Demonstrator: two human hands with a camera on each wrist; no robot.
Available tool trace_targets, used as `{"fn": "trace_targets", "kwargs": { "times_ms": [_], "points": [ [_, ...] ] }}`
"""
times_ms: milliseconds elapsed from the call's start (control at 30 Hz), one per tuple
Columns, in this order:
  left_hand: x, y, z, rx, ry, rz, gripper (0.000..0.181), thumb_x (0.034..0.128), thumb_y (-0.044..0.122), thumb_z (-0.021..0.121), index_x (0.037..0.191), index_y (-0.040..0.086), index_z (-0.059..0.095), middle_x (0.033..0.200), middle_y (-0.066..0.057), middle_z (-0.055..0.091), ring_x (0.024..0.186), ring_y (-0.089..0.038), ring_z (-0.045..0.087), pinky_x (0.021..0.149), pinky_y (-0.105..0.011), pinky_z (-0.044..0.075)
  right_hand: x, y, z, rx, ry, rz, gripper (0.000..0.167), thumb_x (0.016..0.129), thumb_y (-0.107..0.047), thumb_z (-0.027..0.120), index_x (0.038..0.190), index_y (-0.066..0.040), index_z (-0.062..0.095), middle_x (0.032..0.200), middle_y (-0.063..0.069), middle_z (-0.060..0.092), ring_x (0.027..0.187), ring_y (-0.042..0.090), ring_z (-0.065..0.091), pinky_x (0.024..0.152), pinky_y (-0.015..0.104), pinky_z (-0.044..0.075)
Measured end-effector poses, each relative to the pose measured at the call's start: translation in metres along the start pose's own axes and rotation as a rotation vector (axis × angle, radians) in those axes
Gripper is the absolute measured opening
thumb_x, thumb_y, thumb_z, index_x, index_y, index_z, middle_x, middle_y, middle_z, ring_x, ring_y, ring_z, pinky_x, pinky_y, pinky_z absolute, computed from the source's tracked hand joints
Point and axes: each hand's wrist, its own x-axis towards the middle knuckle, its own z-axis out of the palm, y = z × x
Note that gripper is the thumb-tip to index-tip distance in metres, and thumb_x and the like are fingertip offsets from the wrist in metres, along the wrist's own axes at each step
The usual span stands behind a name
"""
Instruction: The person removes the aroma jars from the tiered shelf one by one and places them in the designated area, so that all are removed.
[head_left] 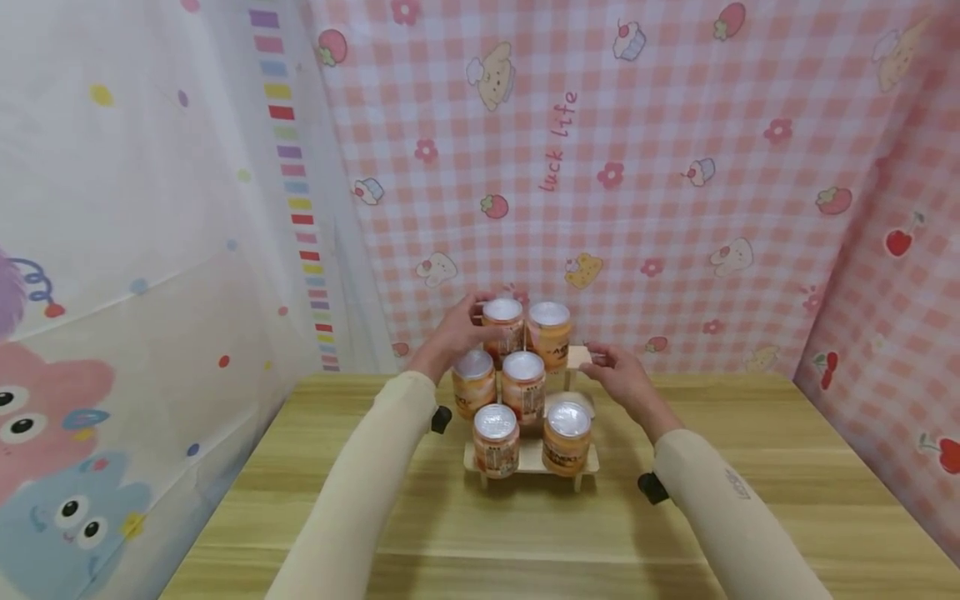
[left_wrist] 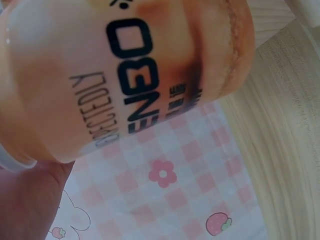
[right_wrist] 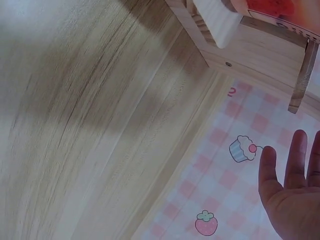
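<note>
In the head view, my left hand point(head_left: 459, 327) reaches to the top tier of a small stepped wooden rack point(head_left: 532, 457). Its fingers and thumb hold the upper left can point(head_left: 504, 321), an orange can with a silver lid. Close to the left wrist camera, a labelled orange can point(left_wrist: 130, 75) hides most of that hand's fingers. At the right end of the top tier, beside the bare wood, is my right hand point(head_left: 622, 379). In the right wrist view its fingers point(right_wrist: 296, 160) are spread and loosely extended, holding nothing.
Beside the held can stands another orange can point(head_left: 549, 329). Two cans sit left on the middle tier and two more on the bottom tier point(head_left: 495, 442). The rack stands on a wood-grain table point(head_left: 525, 533), with a pink checked cloth point(head_left: 660, 208) behind and a patterned sheet point(head_left: 172, 250) at left.
</note>
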Motion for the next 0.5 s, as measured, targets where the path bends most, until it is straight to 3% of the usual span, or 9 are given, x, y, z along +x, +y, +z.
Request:
{"fn": "trace_targets", "kwargs": {
  "times_ms": [267, 400, 500],
  "points": [
    [-0.002, 0.005, 0.001, 0.072, 0.029, 0.005, 0.059, 0.0863, 0.012, 0.077, 0.138, 0.01, 0.047, 0.13, -0.016, 0.056, 0.119, -0.03, 0.053, 0.1, -0.044, 0.045, -0.001, 0.0, 0.001, -0.003, -0.004, 0.009, 0.052, 0.103, -0.018, 0.056, 0.149, -0.002, 0.038, 0.138, 0.027, 0.05, 0.121, 0.039, 0.054, 0.098, 0.048, 0.044],
    [-0.002, 0.007, -0.004, 0.047, 0.079, 0.026, 0.063, 0.0863, 0.019, 0.079, 0.139, 0.01, 0.046, 0.135, -0.014, 0.054, 0.12, -0.027, 0.054, 0.098, -0.041, 0.046, -0.001, 0.0, 0.001, -0.009, -0.007, 0.011, 0.052, 0.102, -0.019, 0.056, 0.148, -0.002, 0.039, 0.136, 0.026, 0.052, 0.117, 0.036, 0.055, 0.091, 0.044, 0.047],
    [0.0, 0.013, -0.014, -0.024, 0.131, 0.071, 0.066, 0.086, 0.019, 0.08, 0.14, 0.007, 0.044, 0.136, -0.015, 0.053, 0.121, -0.028, 0.054, 0.097, -0.04, 0.048, -0.001, 0.0, 0.0, 0.003, 0.002, 0.02, 0.052, 0.102, -0.02, 0.056, 0.149, -0.003, 0.04, 0.136, 0.025, 0.051, 0.114, 0.034, 0.055, 0.086, 0.041, 0.048]
  ]
}}
